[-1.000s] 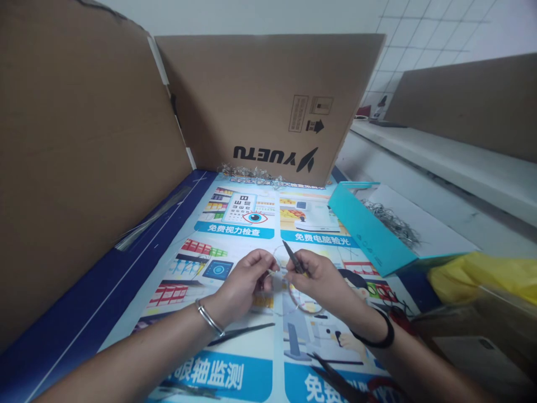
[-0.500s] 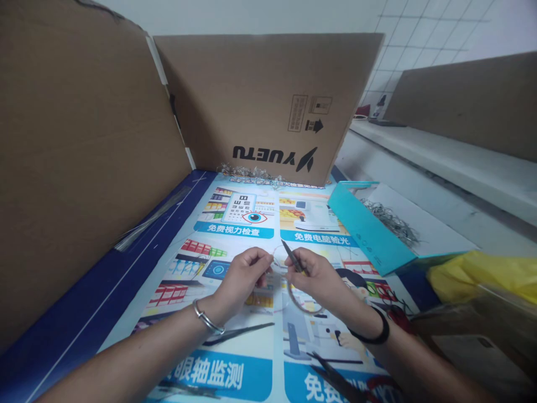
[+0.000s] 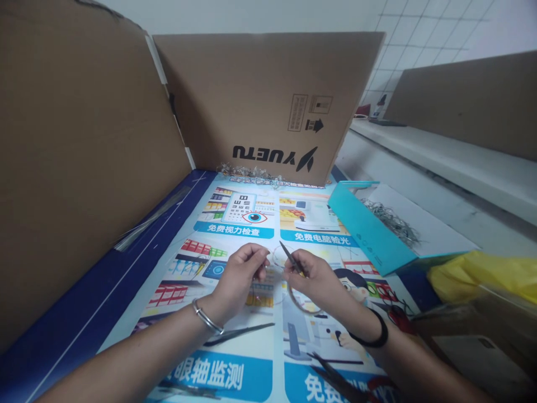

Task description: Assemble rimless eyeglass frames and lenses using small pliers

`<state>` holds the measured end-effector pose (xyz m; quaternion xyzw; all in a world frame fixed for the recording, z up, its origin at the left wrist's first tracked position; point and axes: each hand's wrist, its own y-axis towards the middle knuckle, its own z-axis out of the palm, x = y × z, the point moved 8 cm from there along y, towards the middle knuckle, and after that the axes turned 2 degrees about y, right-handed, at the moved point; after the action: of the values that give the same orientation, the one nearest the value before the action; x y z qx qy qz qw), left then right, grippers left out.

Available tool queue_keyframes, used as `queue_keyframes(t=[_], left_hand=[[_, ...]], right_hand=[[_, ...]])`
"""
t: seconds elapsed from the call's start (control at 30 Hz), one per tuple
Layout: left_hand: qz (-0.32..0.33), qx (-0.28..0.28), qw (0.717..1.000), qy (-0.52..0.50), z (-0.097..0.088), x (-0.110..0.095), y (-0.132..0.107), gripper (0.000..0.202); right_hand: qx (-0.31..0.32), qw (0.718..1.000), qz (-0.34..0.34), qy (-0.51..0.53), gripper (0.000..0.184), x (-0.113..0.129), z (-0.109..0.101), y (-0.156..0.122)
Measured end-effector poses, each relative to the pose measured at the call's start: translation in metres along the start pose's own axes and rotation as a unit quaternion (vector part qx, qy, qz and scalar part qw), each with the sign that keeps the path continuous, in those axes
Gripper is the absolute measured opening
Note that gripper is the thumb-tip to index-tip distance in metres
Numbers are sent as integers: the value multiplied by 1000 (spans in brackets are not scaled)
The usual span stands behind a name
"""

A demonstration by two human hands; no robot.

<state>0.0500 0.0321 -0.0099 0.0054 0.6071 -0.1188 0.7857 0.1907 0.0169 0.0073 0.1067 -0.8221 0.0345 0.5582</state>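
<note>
My left hand point(image 3: 243, 274) is pinched shut on a thin wire piece, too fine to name exactly, over the printed poster point(image 3: 235, 224) on the table. My right hand point(image 3: 312, 277) is closed round a slim dark tool point(image 3: 289, 258) whose tip points up and left toward the left fingertips. A thin loop point(image 3: 304, 302) hangs under the right hand. The two hands sit close together, fingertips nearly touching. A silver bangle is on my left wrist and a black band on my right.
Cardboard walls point(image 3: 84, 145) stand at the left and back. A teal box point(image 3: 369, 235) with a tangle of wire pieces point(image 3: 392, 221) lies at the right. Yellow plastic point(image 3: 482, 277) is beyond it. Dark tweezers point(image 3: 241, 333) and scissors point(image 3: 335, 380) lie near me.
Both hands have shifted slightly away from me and to the left, staying together. The tool's tip has tilted a little further left.
</note>
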Motion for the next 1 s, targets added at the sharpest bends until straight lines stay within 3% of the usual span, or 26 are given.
queue_keyframes(t=[0.23,0.43,0.6,1.0], left_hand=[[-3,-5,999,-40,-3,2,1,26],[26,-34,996,73,-8,-2,4,21],[33,-8,990,135,-6,-1,7,19],[47,26,991,126,-1,1,7,24]], right_hand=[[2,1000,19,12,6,-2,6,0],[-9,999,6,-32,3,2,4,-1],[-3,999,-1,-40,2,0,4,-1],[15,1000,5,-2,2,-7,7,2]])
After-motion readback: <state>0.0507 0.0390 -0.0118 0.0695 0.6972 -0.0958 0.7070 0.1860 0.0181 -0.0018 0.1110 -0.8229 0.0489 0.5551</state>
